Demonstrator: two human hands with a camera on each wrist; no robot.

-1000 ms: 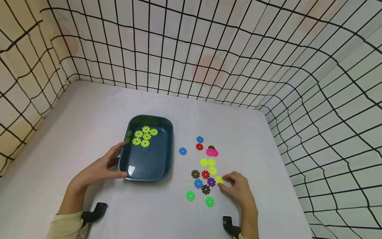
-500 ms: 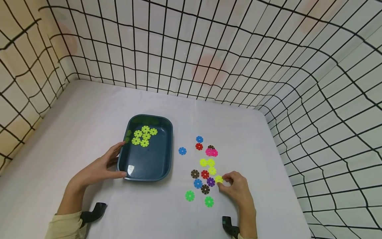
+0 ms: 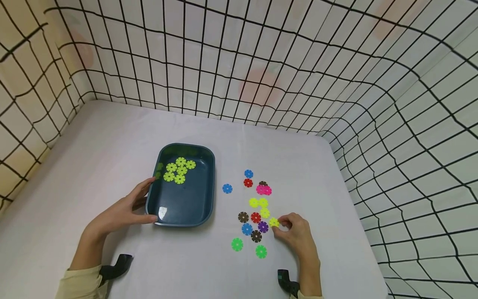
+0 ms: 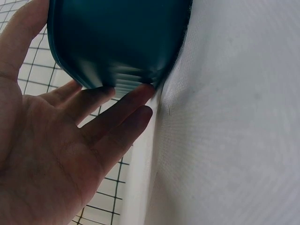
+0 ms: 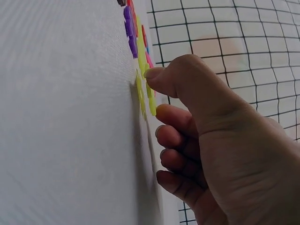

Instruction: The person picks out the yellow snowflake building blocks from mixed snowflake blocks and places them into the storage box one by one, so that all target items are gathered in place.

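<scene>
My left hand (image 3: 121, 214) rests against the left side of a dark teal plastic tray (image 3: 186, 203), its thumb at the near left corner of the rim. In the left wrist view the fingers (image 4: 110, 122) lie fairly straight against the tray's outer wall. Several yellow notched plastic discs (image 3: 169, 176) lie inside, toward the tray's far left. On the right, my right hand (image 3: 298, 232) pinches a yellow notched disc (image 3: 274, 223) between thumb and index finger. In the right wrist view this disc (image 5: 151, 91) is slightly off the cloth; the other fingers are curled.
Loose notched discs lie between tray and right hand: yellow (image 3: 254, 202), pink (image 3: 264, 189), blue (image 3: 227, 188), red (image 3: 255, 217), brown (image 3: 243, 217), purple (image 3: 263, 226) and green (image 3: 237, 244). White cloth (image 3: 201, 265) covers the table. Black grid netting (image 3: 209, 62) stands around the back and sides.
The view has shifted slightly. More of the yellow notched disc at my right fingertips shows, and it sits a little farther from the purple disc. My left hand stays at the tray.
</scene>
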